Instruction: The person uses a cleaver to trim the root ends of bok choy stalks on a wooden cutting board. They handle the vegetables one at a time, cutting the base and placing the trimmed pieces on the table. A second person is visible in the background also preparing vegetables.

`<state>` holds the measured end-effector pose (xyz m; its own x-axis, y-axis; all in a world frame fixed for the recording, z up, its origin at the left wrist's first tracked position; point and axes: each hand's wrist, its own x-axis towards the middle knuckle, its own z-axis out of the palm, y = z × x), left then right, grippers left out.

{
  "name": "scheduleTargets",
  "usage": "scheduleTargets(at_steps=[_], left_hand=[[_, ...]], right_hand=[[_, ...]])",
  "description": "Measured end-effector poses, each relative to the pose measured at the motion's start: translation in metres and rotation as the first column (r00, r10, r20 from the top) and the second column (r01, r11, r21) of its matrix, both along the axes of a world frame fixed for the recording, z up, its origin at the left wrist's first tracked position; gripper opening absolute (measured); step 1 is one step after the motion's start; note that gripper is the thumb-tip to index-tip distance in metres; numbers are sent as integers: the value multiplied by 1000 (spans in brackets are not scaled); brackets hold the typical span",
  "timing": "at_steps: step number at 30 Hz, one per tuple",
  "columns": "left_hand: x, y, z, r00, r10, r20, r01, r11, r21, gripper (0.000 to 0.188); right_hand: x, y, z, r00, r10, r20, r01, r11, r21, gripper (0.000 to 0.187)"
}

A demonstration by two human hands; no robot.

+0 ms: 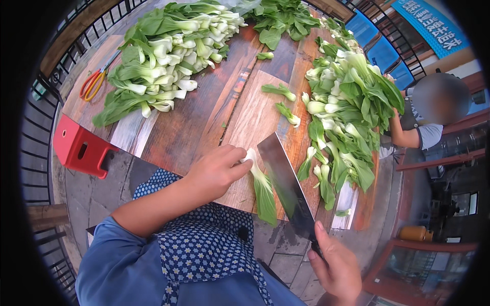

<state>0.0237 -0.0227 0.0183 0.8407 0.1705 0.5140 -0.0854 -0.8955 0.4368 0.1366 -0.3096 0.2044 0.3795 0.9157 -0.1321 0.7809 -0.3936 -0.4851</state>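
Observation:
My left hand (223,169) pinches the white base of a single bok choy (261,189) at the table's near edge, its green leaves pointing toward me. In my right hand (334,265) is the dark handle of a cleaver (287,186). Its broad blade slants up and left, just right of the bok choy; whether they touch I cannot tell. Beyond the blade lie a loose bok choy (287,115) and another small one (278,91). A large heap of bok choy (343,109) covers the table's right side. Another pile (168,61) lies at the far left, stalks facing right.
The wood-patterned table (204,120) has a seam down its middle. Scissors with red and yellow handles (93,84) lie at its left edge. A red plastic stool (81,147) stands beyond that edge. Another person (429,117) is at the right, one arm reaching to the heap. Blue chairs (383,53) stand behind.

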Motion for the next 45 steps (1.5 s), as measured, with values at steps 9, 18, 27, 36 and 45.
scheduleTargets(at_steps=[9,18,27,36,45], left_hand=[[5,-1,-4,999,21,45,-19,999,-38,33],[23,-9,26,971,164,173,-107,949,-296,26],[4,-2,9,1000,-6,10,5,988,154,27],[0,-4,2,999,-10,51,4,993,115,33],[0,-3,4,998,-2,67,-4,996,90,30]], right_hand=[[7,-8,0,997,51,54,-46,995,-90,69],[15,-42,-20,960,-246,-133,274,922,272,67],[23,-38,-29,987,-142,-73,155,964,218,68],[14,-10,-27,998,56,-12,-54,989,136,72],[15,10,-25,995,95,16,-96,992,82,72]])
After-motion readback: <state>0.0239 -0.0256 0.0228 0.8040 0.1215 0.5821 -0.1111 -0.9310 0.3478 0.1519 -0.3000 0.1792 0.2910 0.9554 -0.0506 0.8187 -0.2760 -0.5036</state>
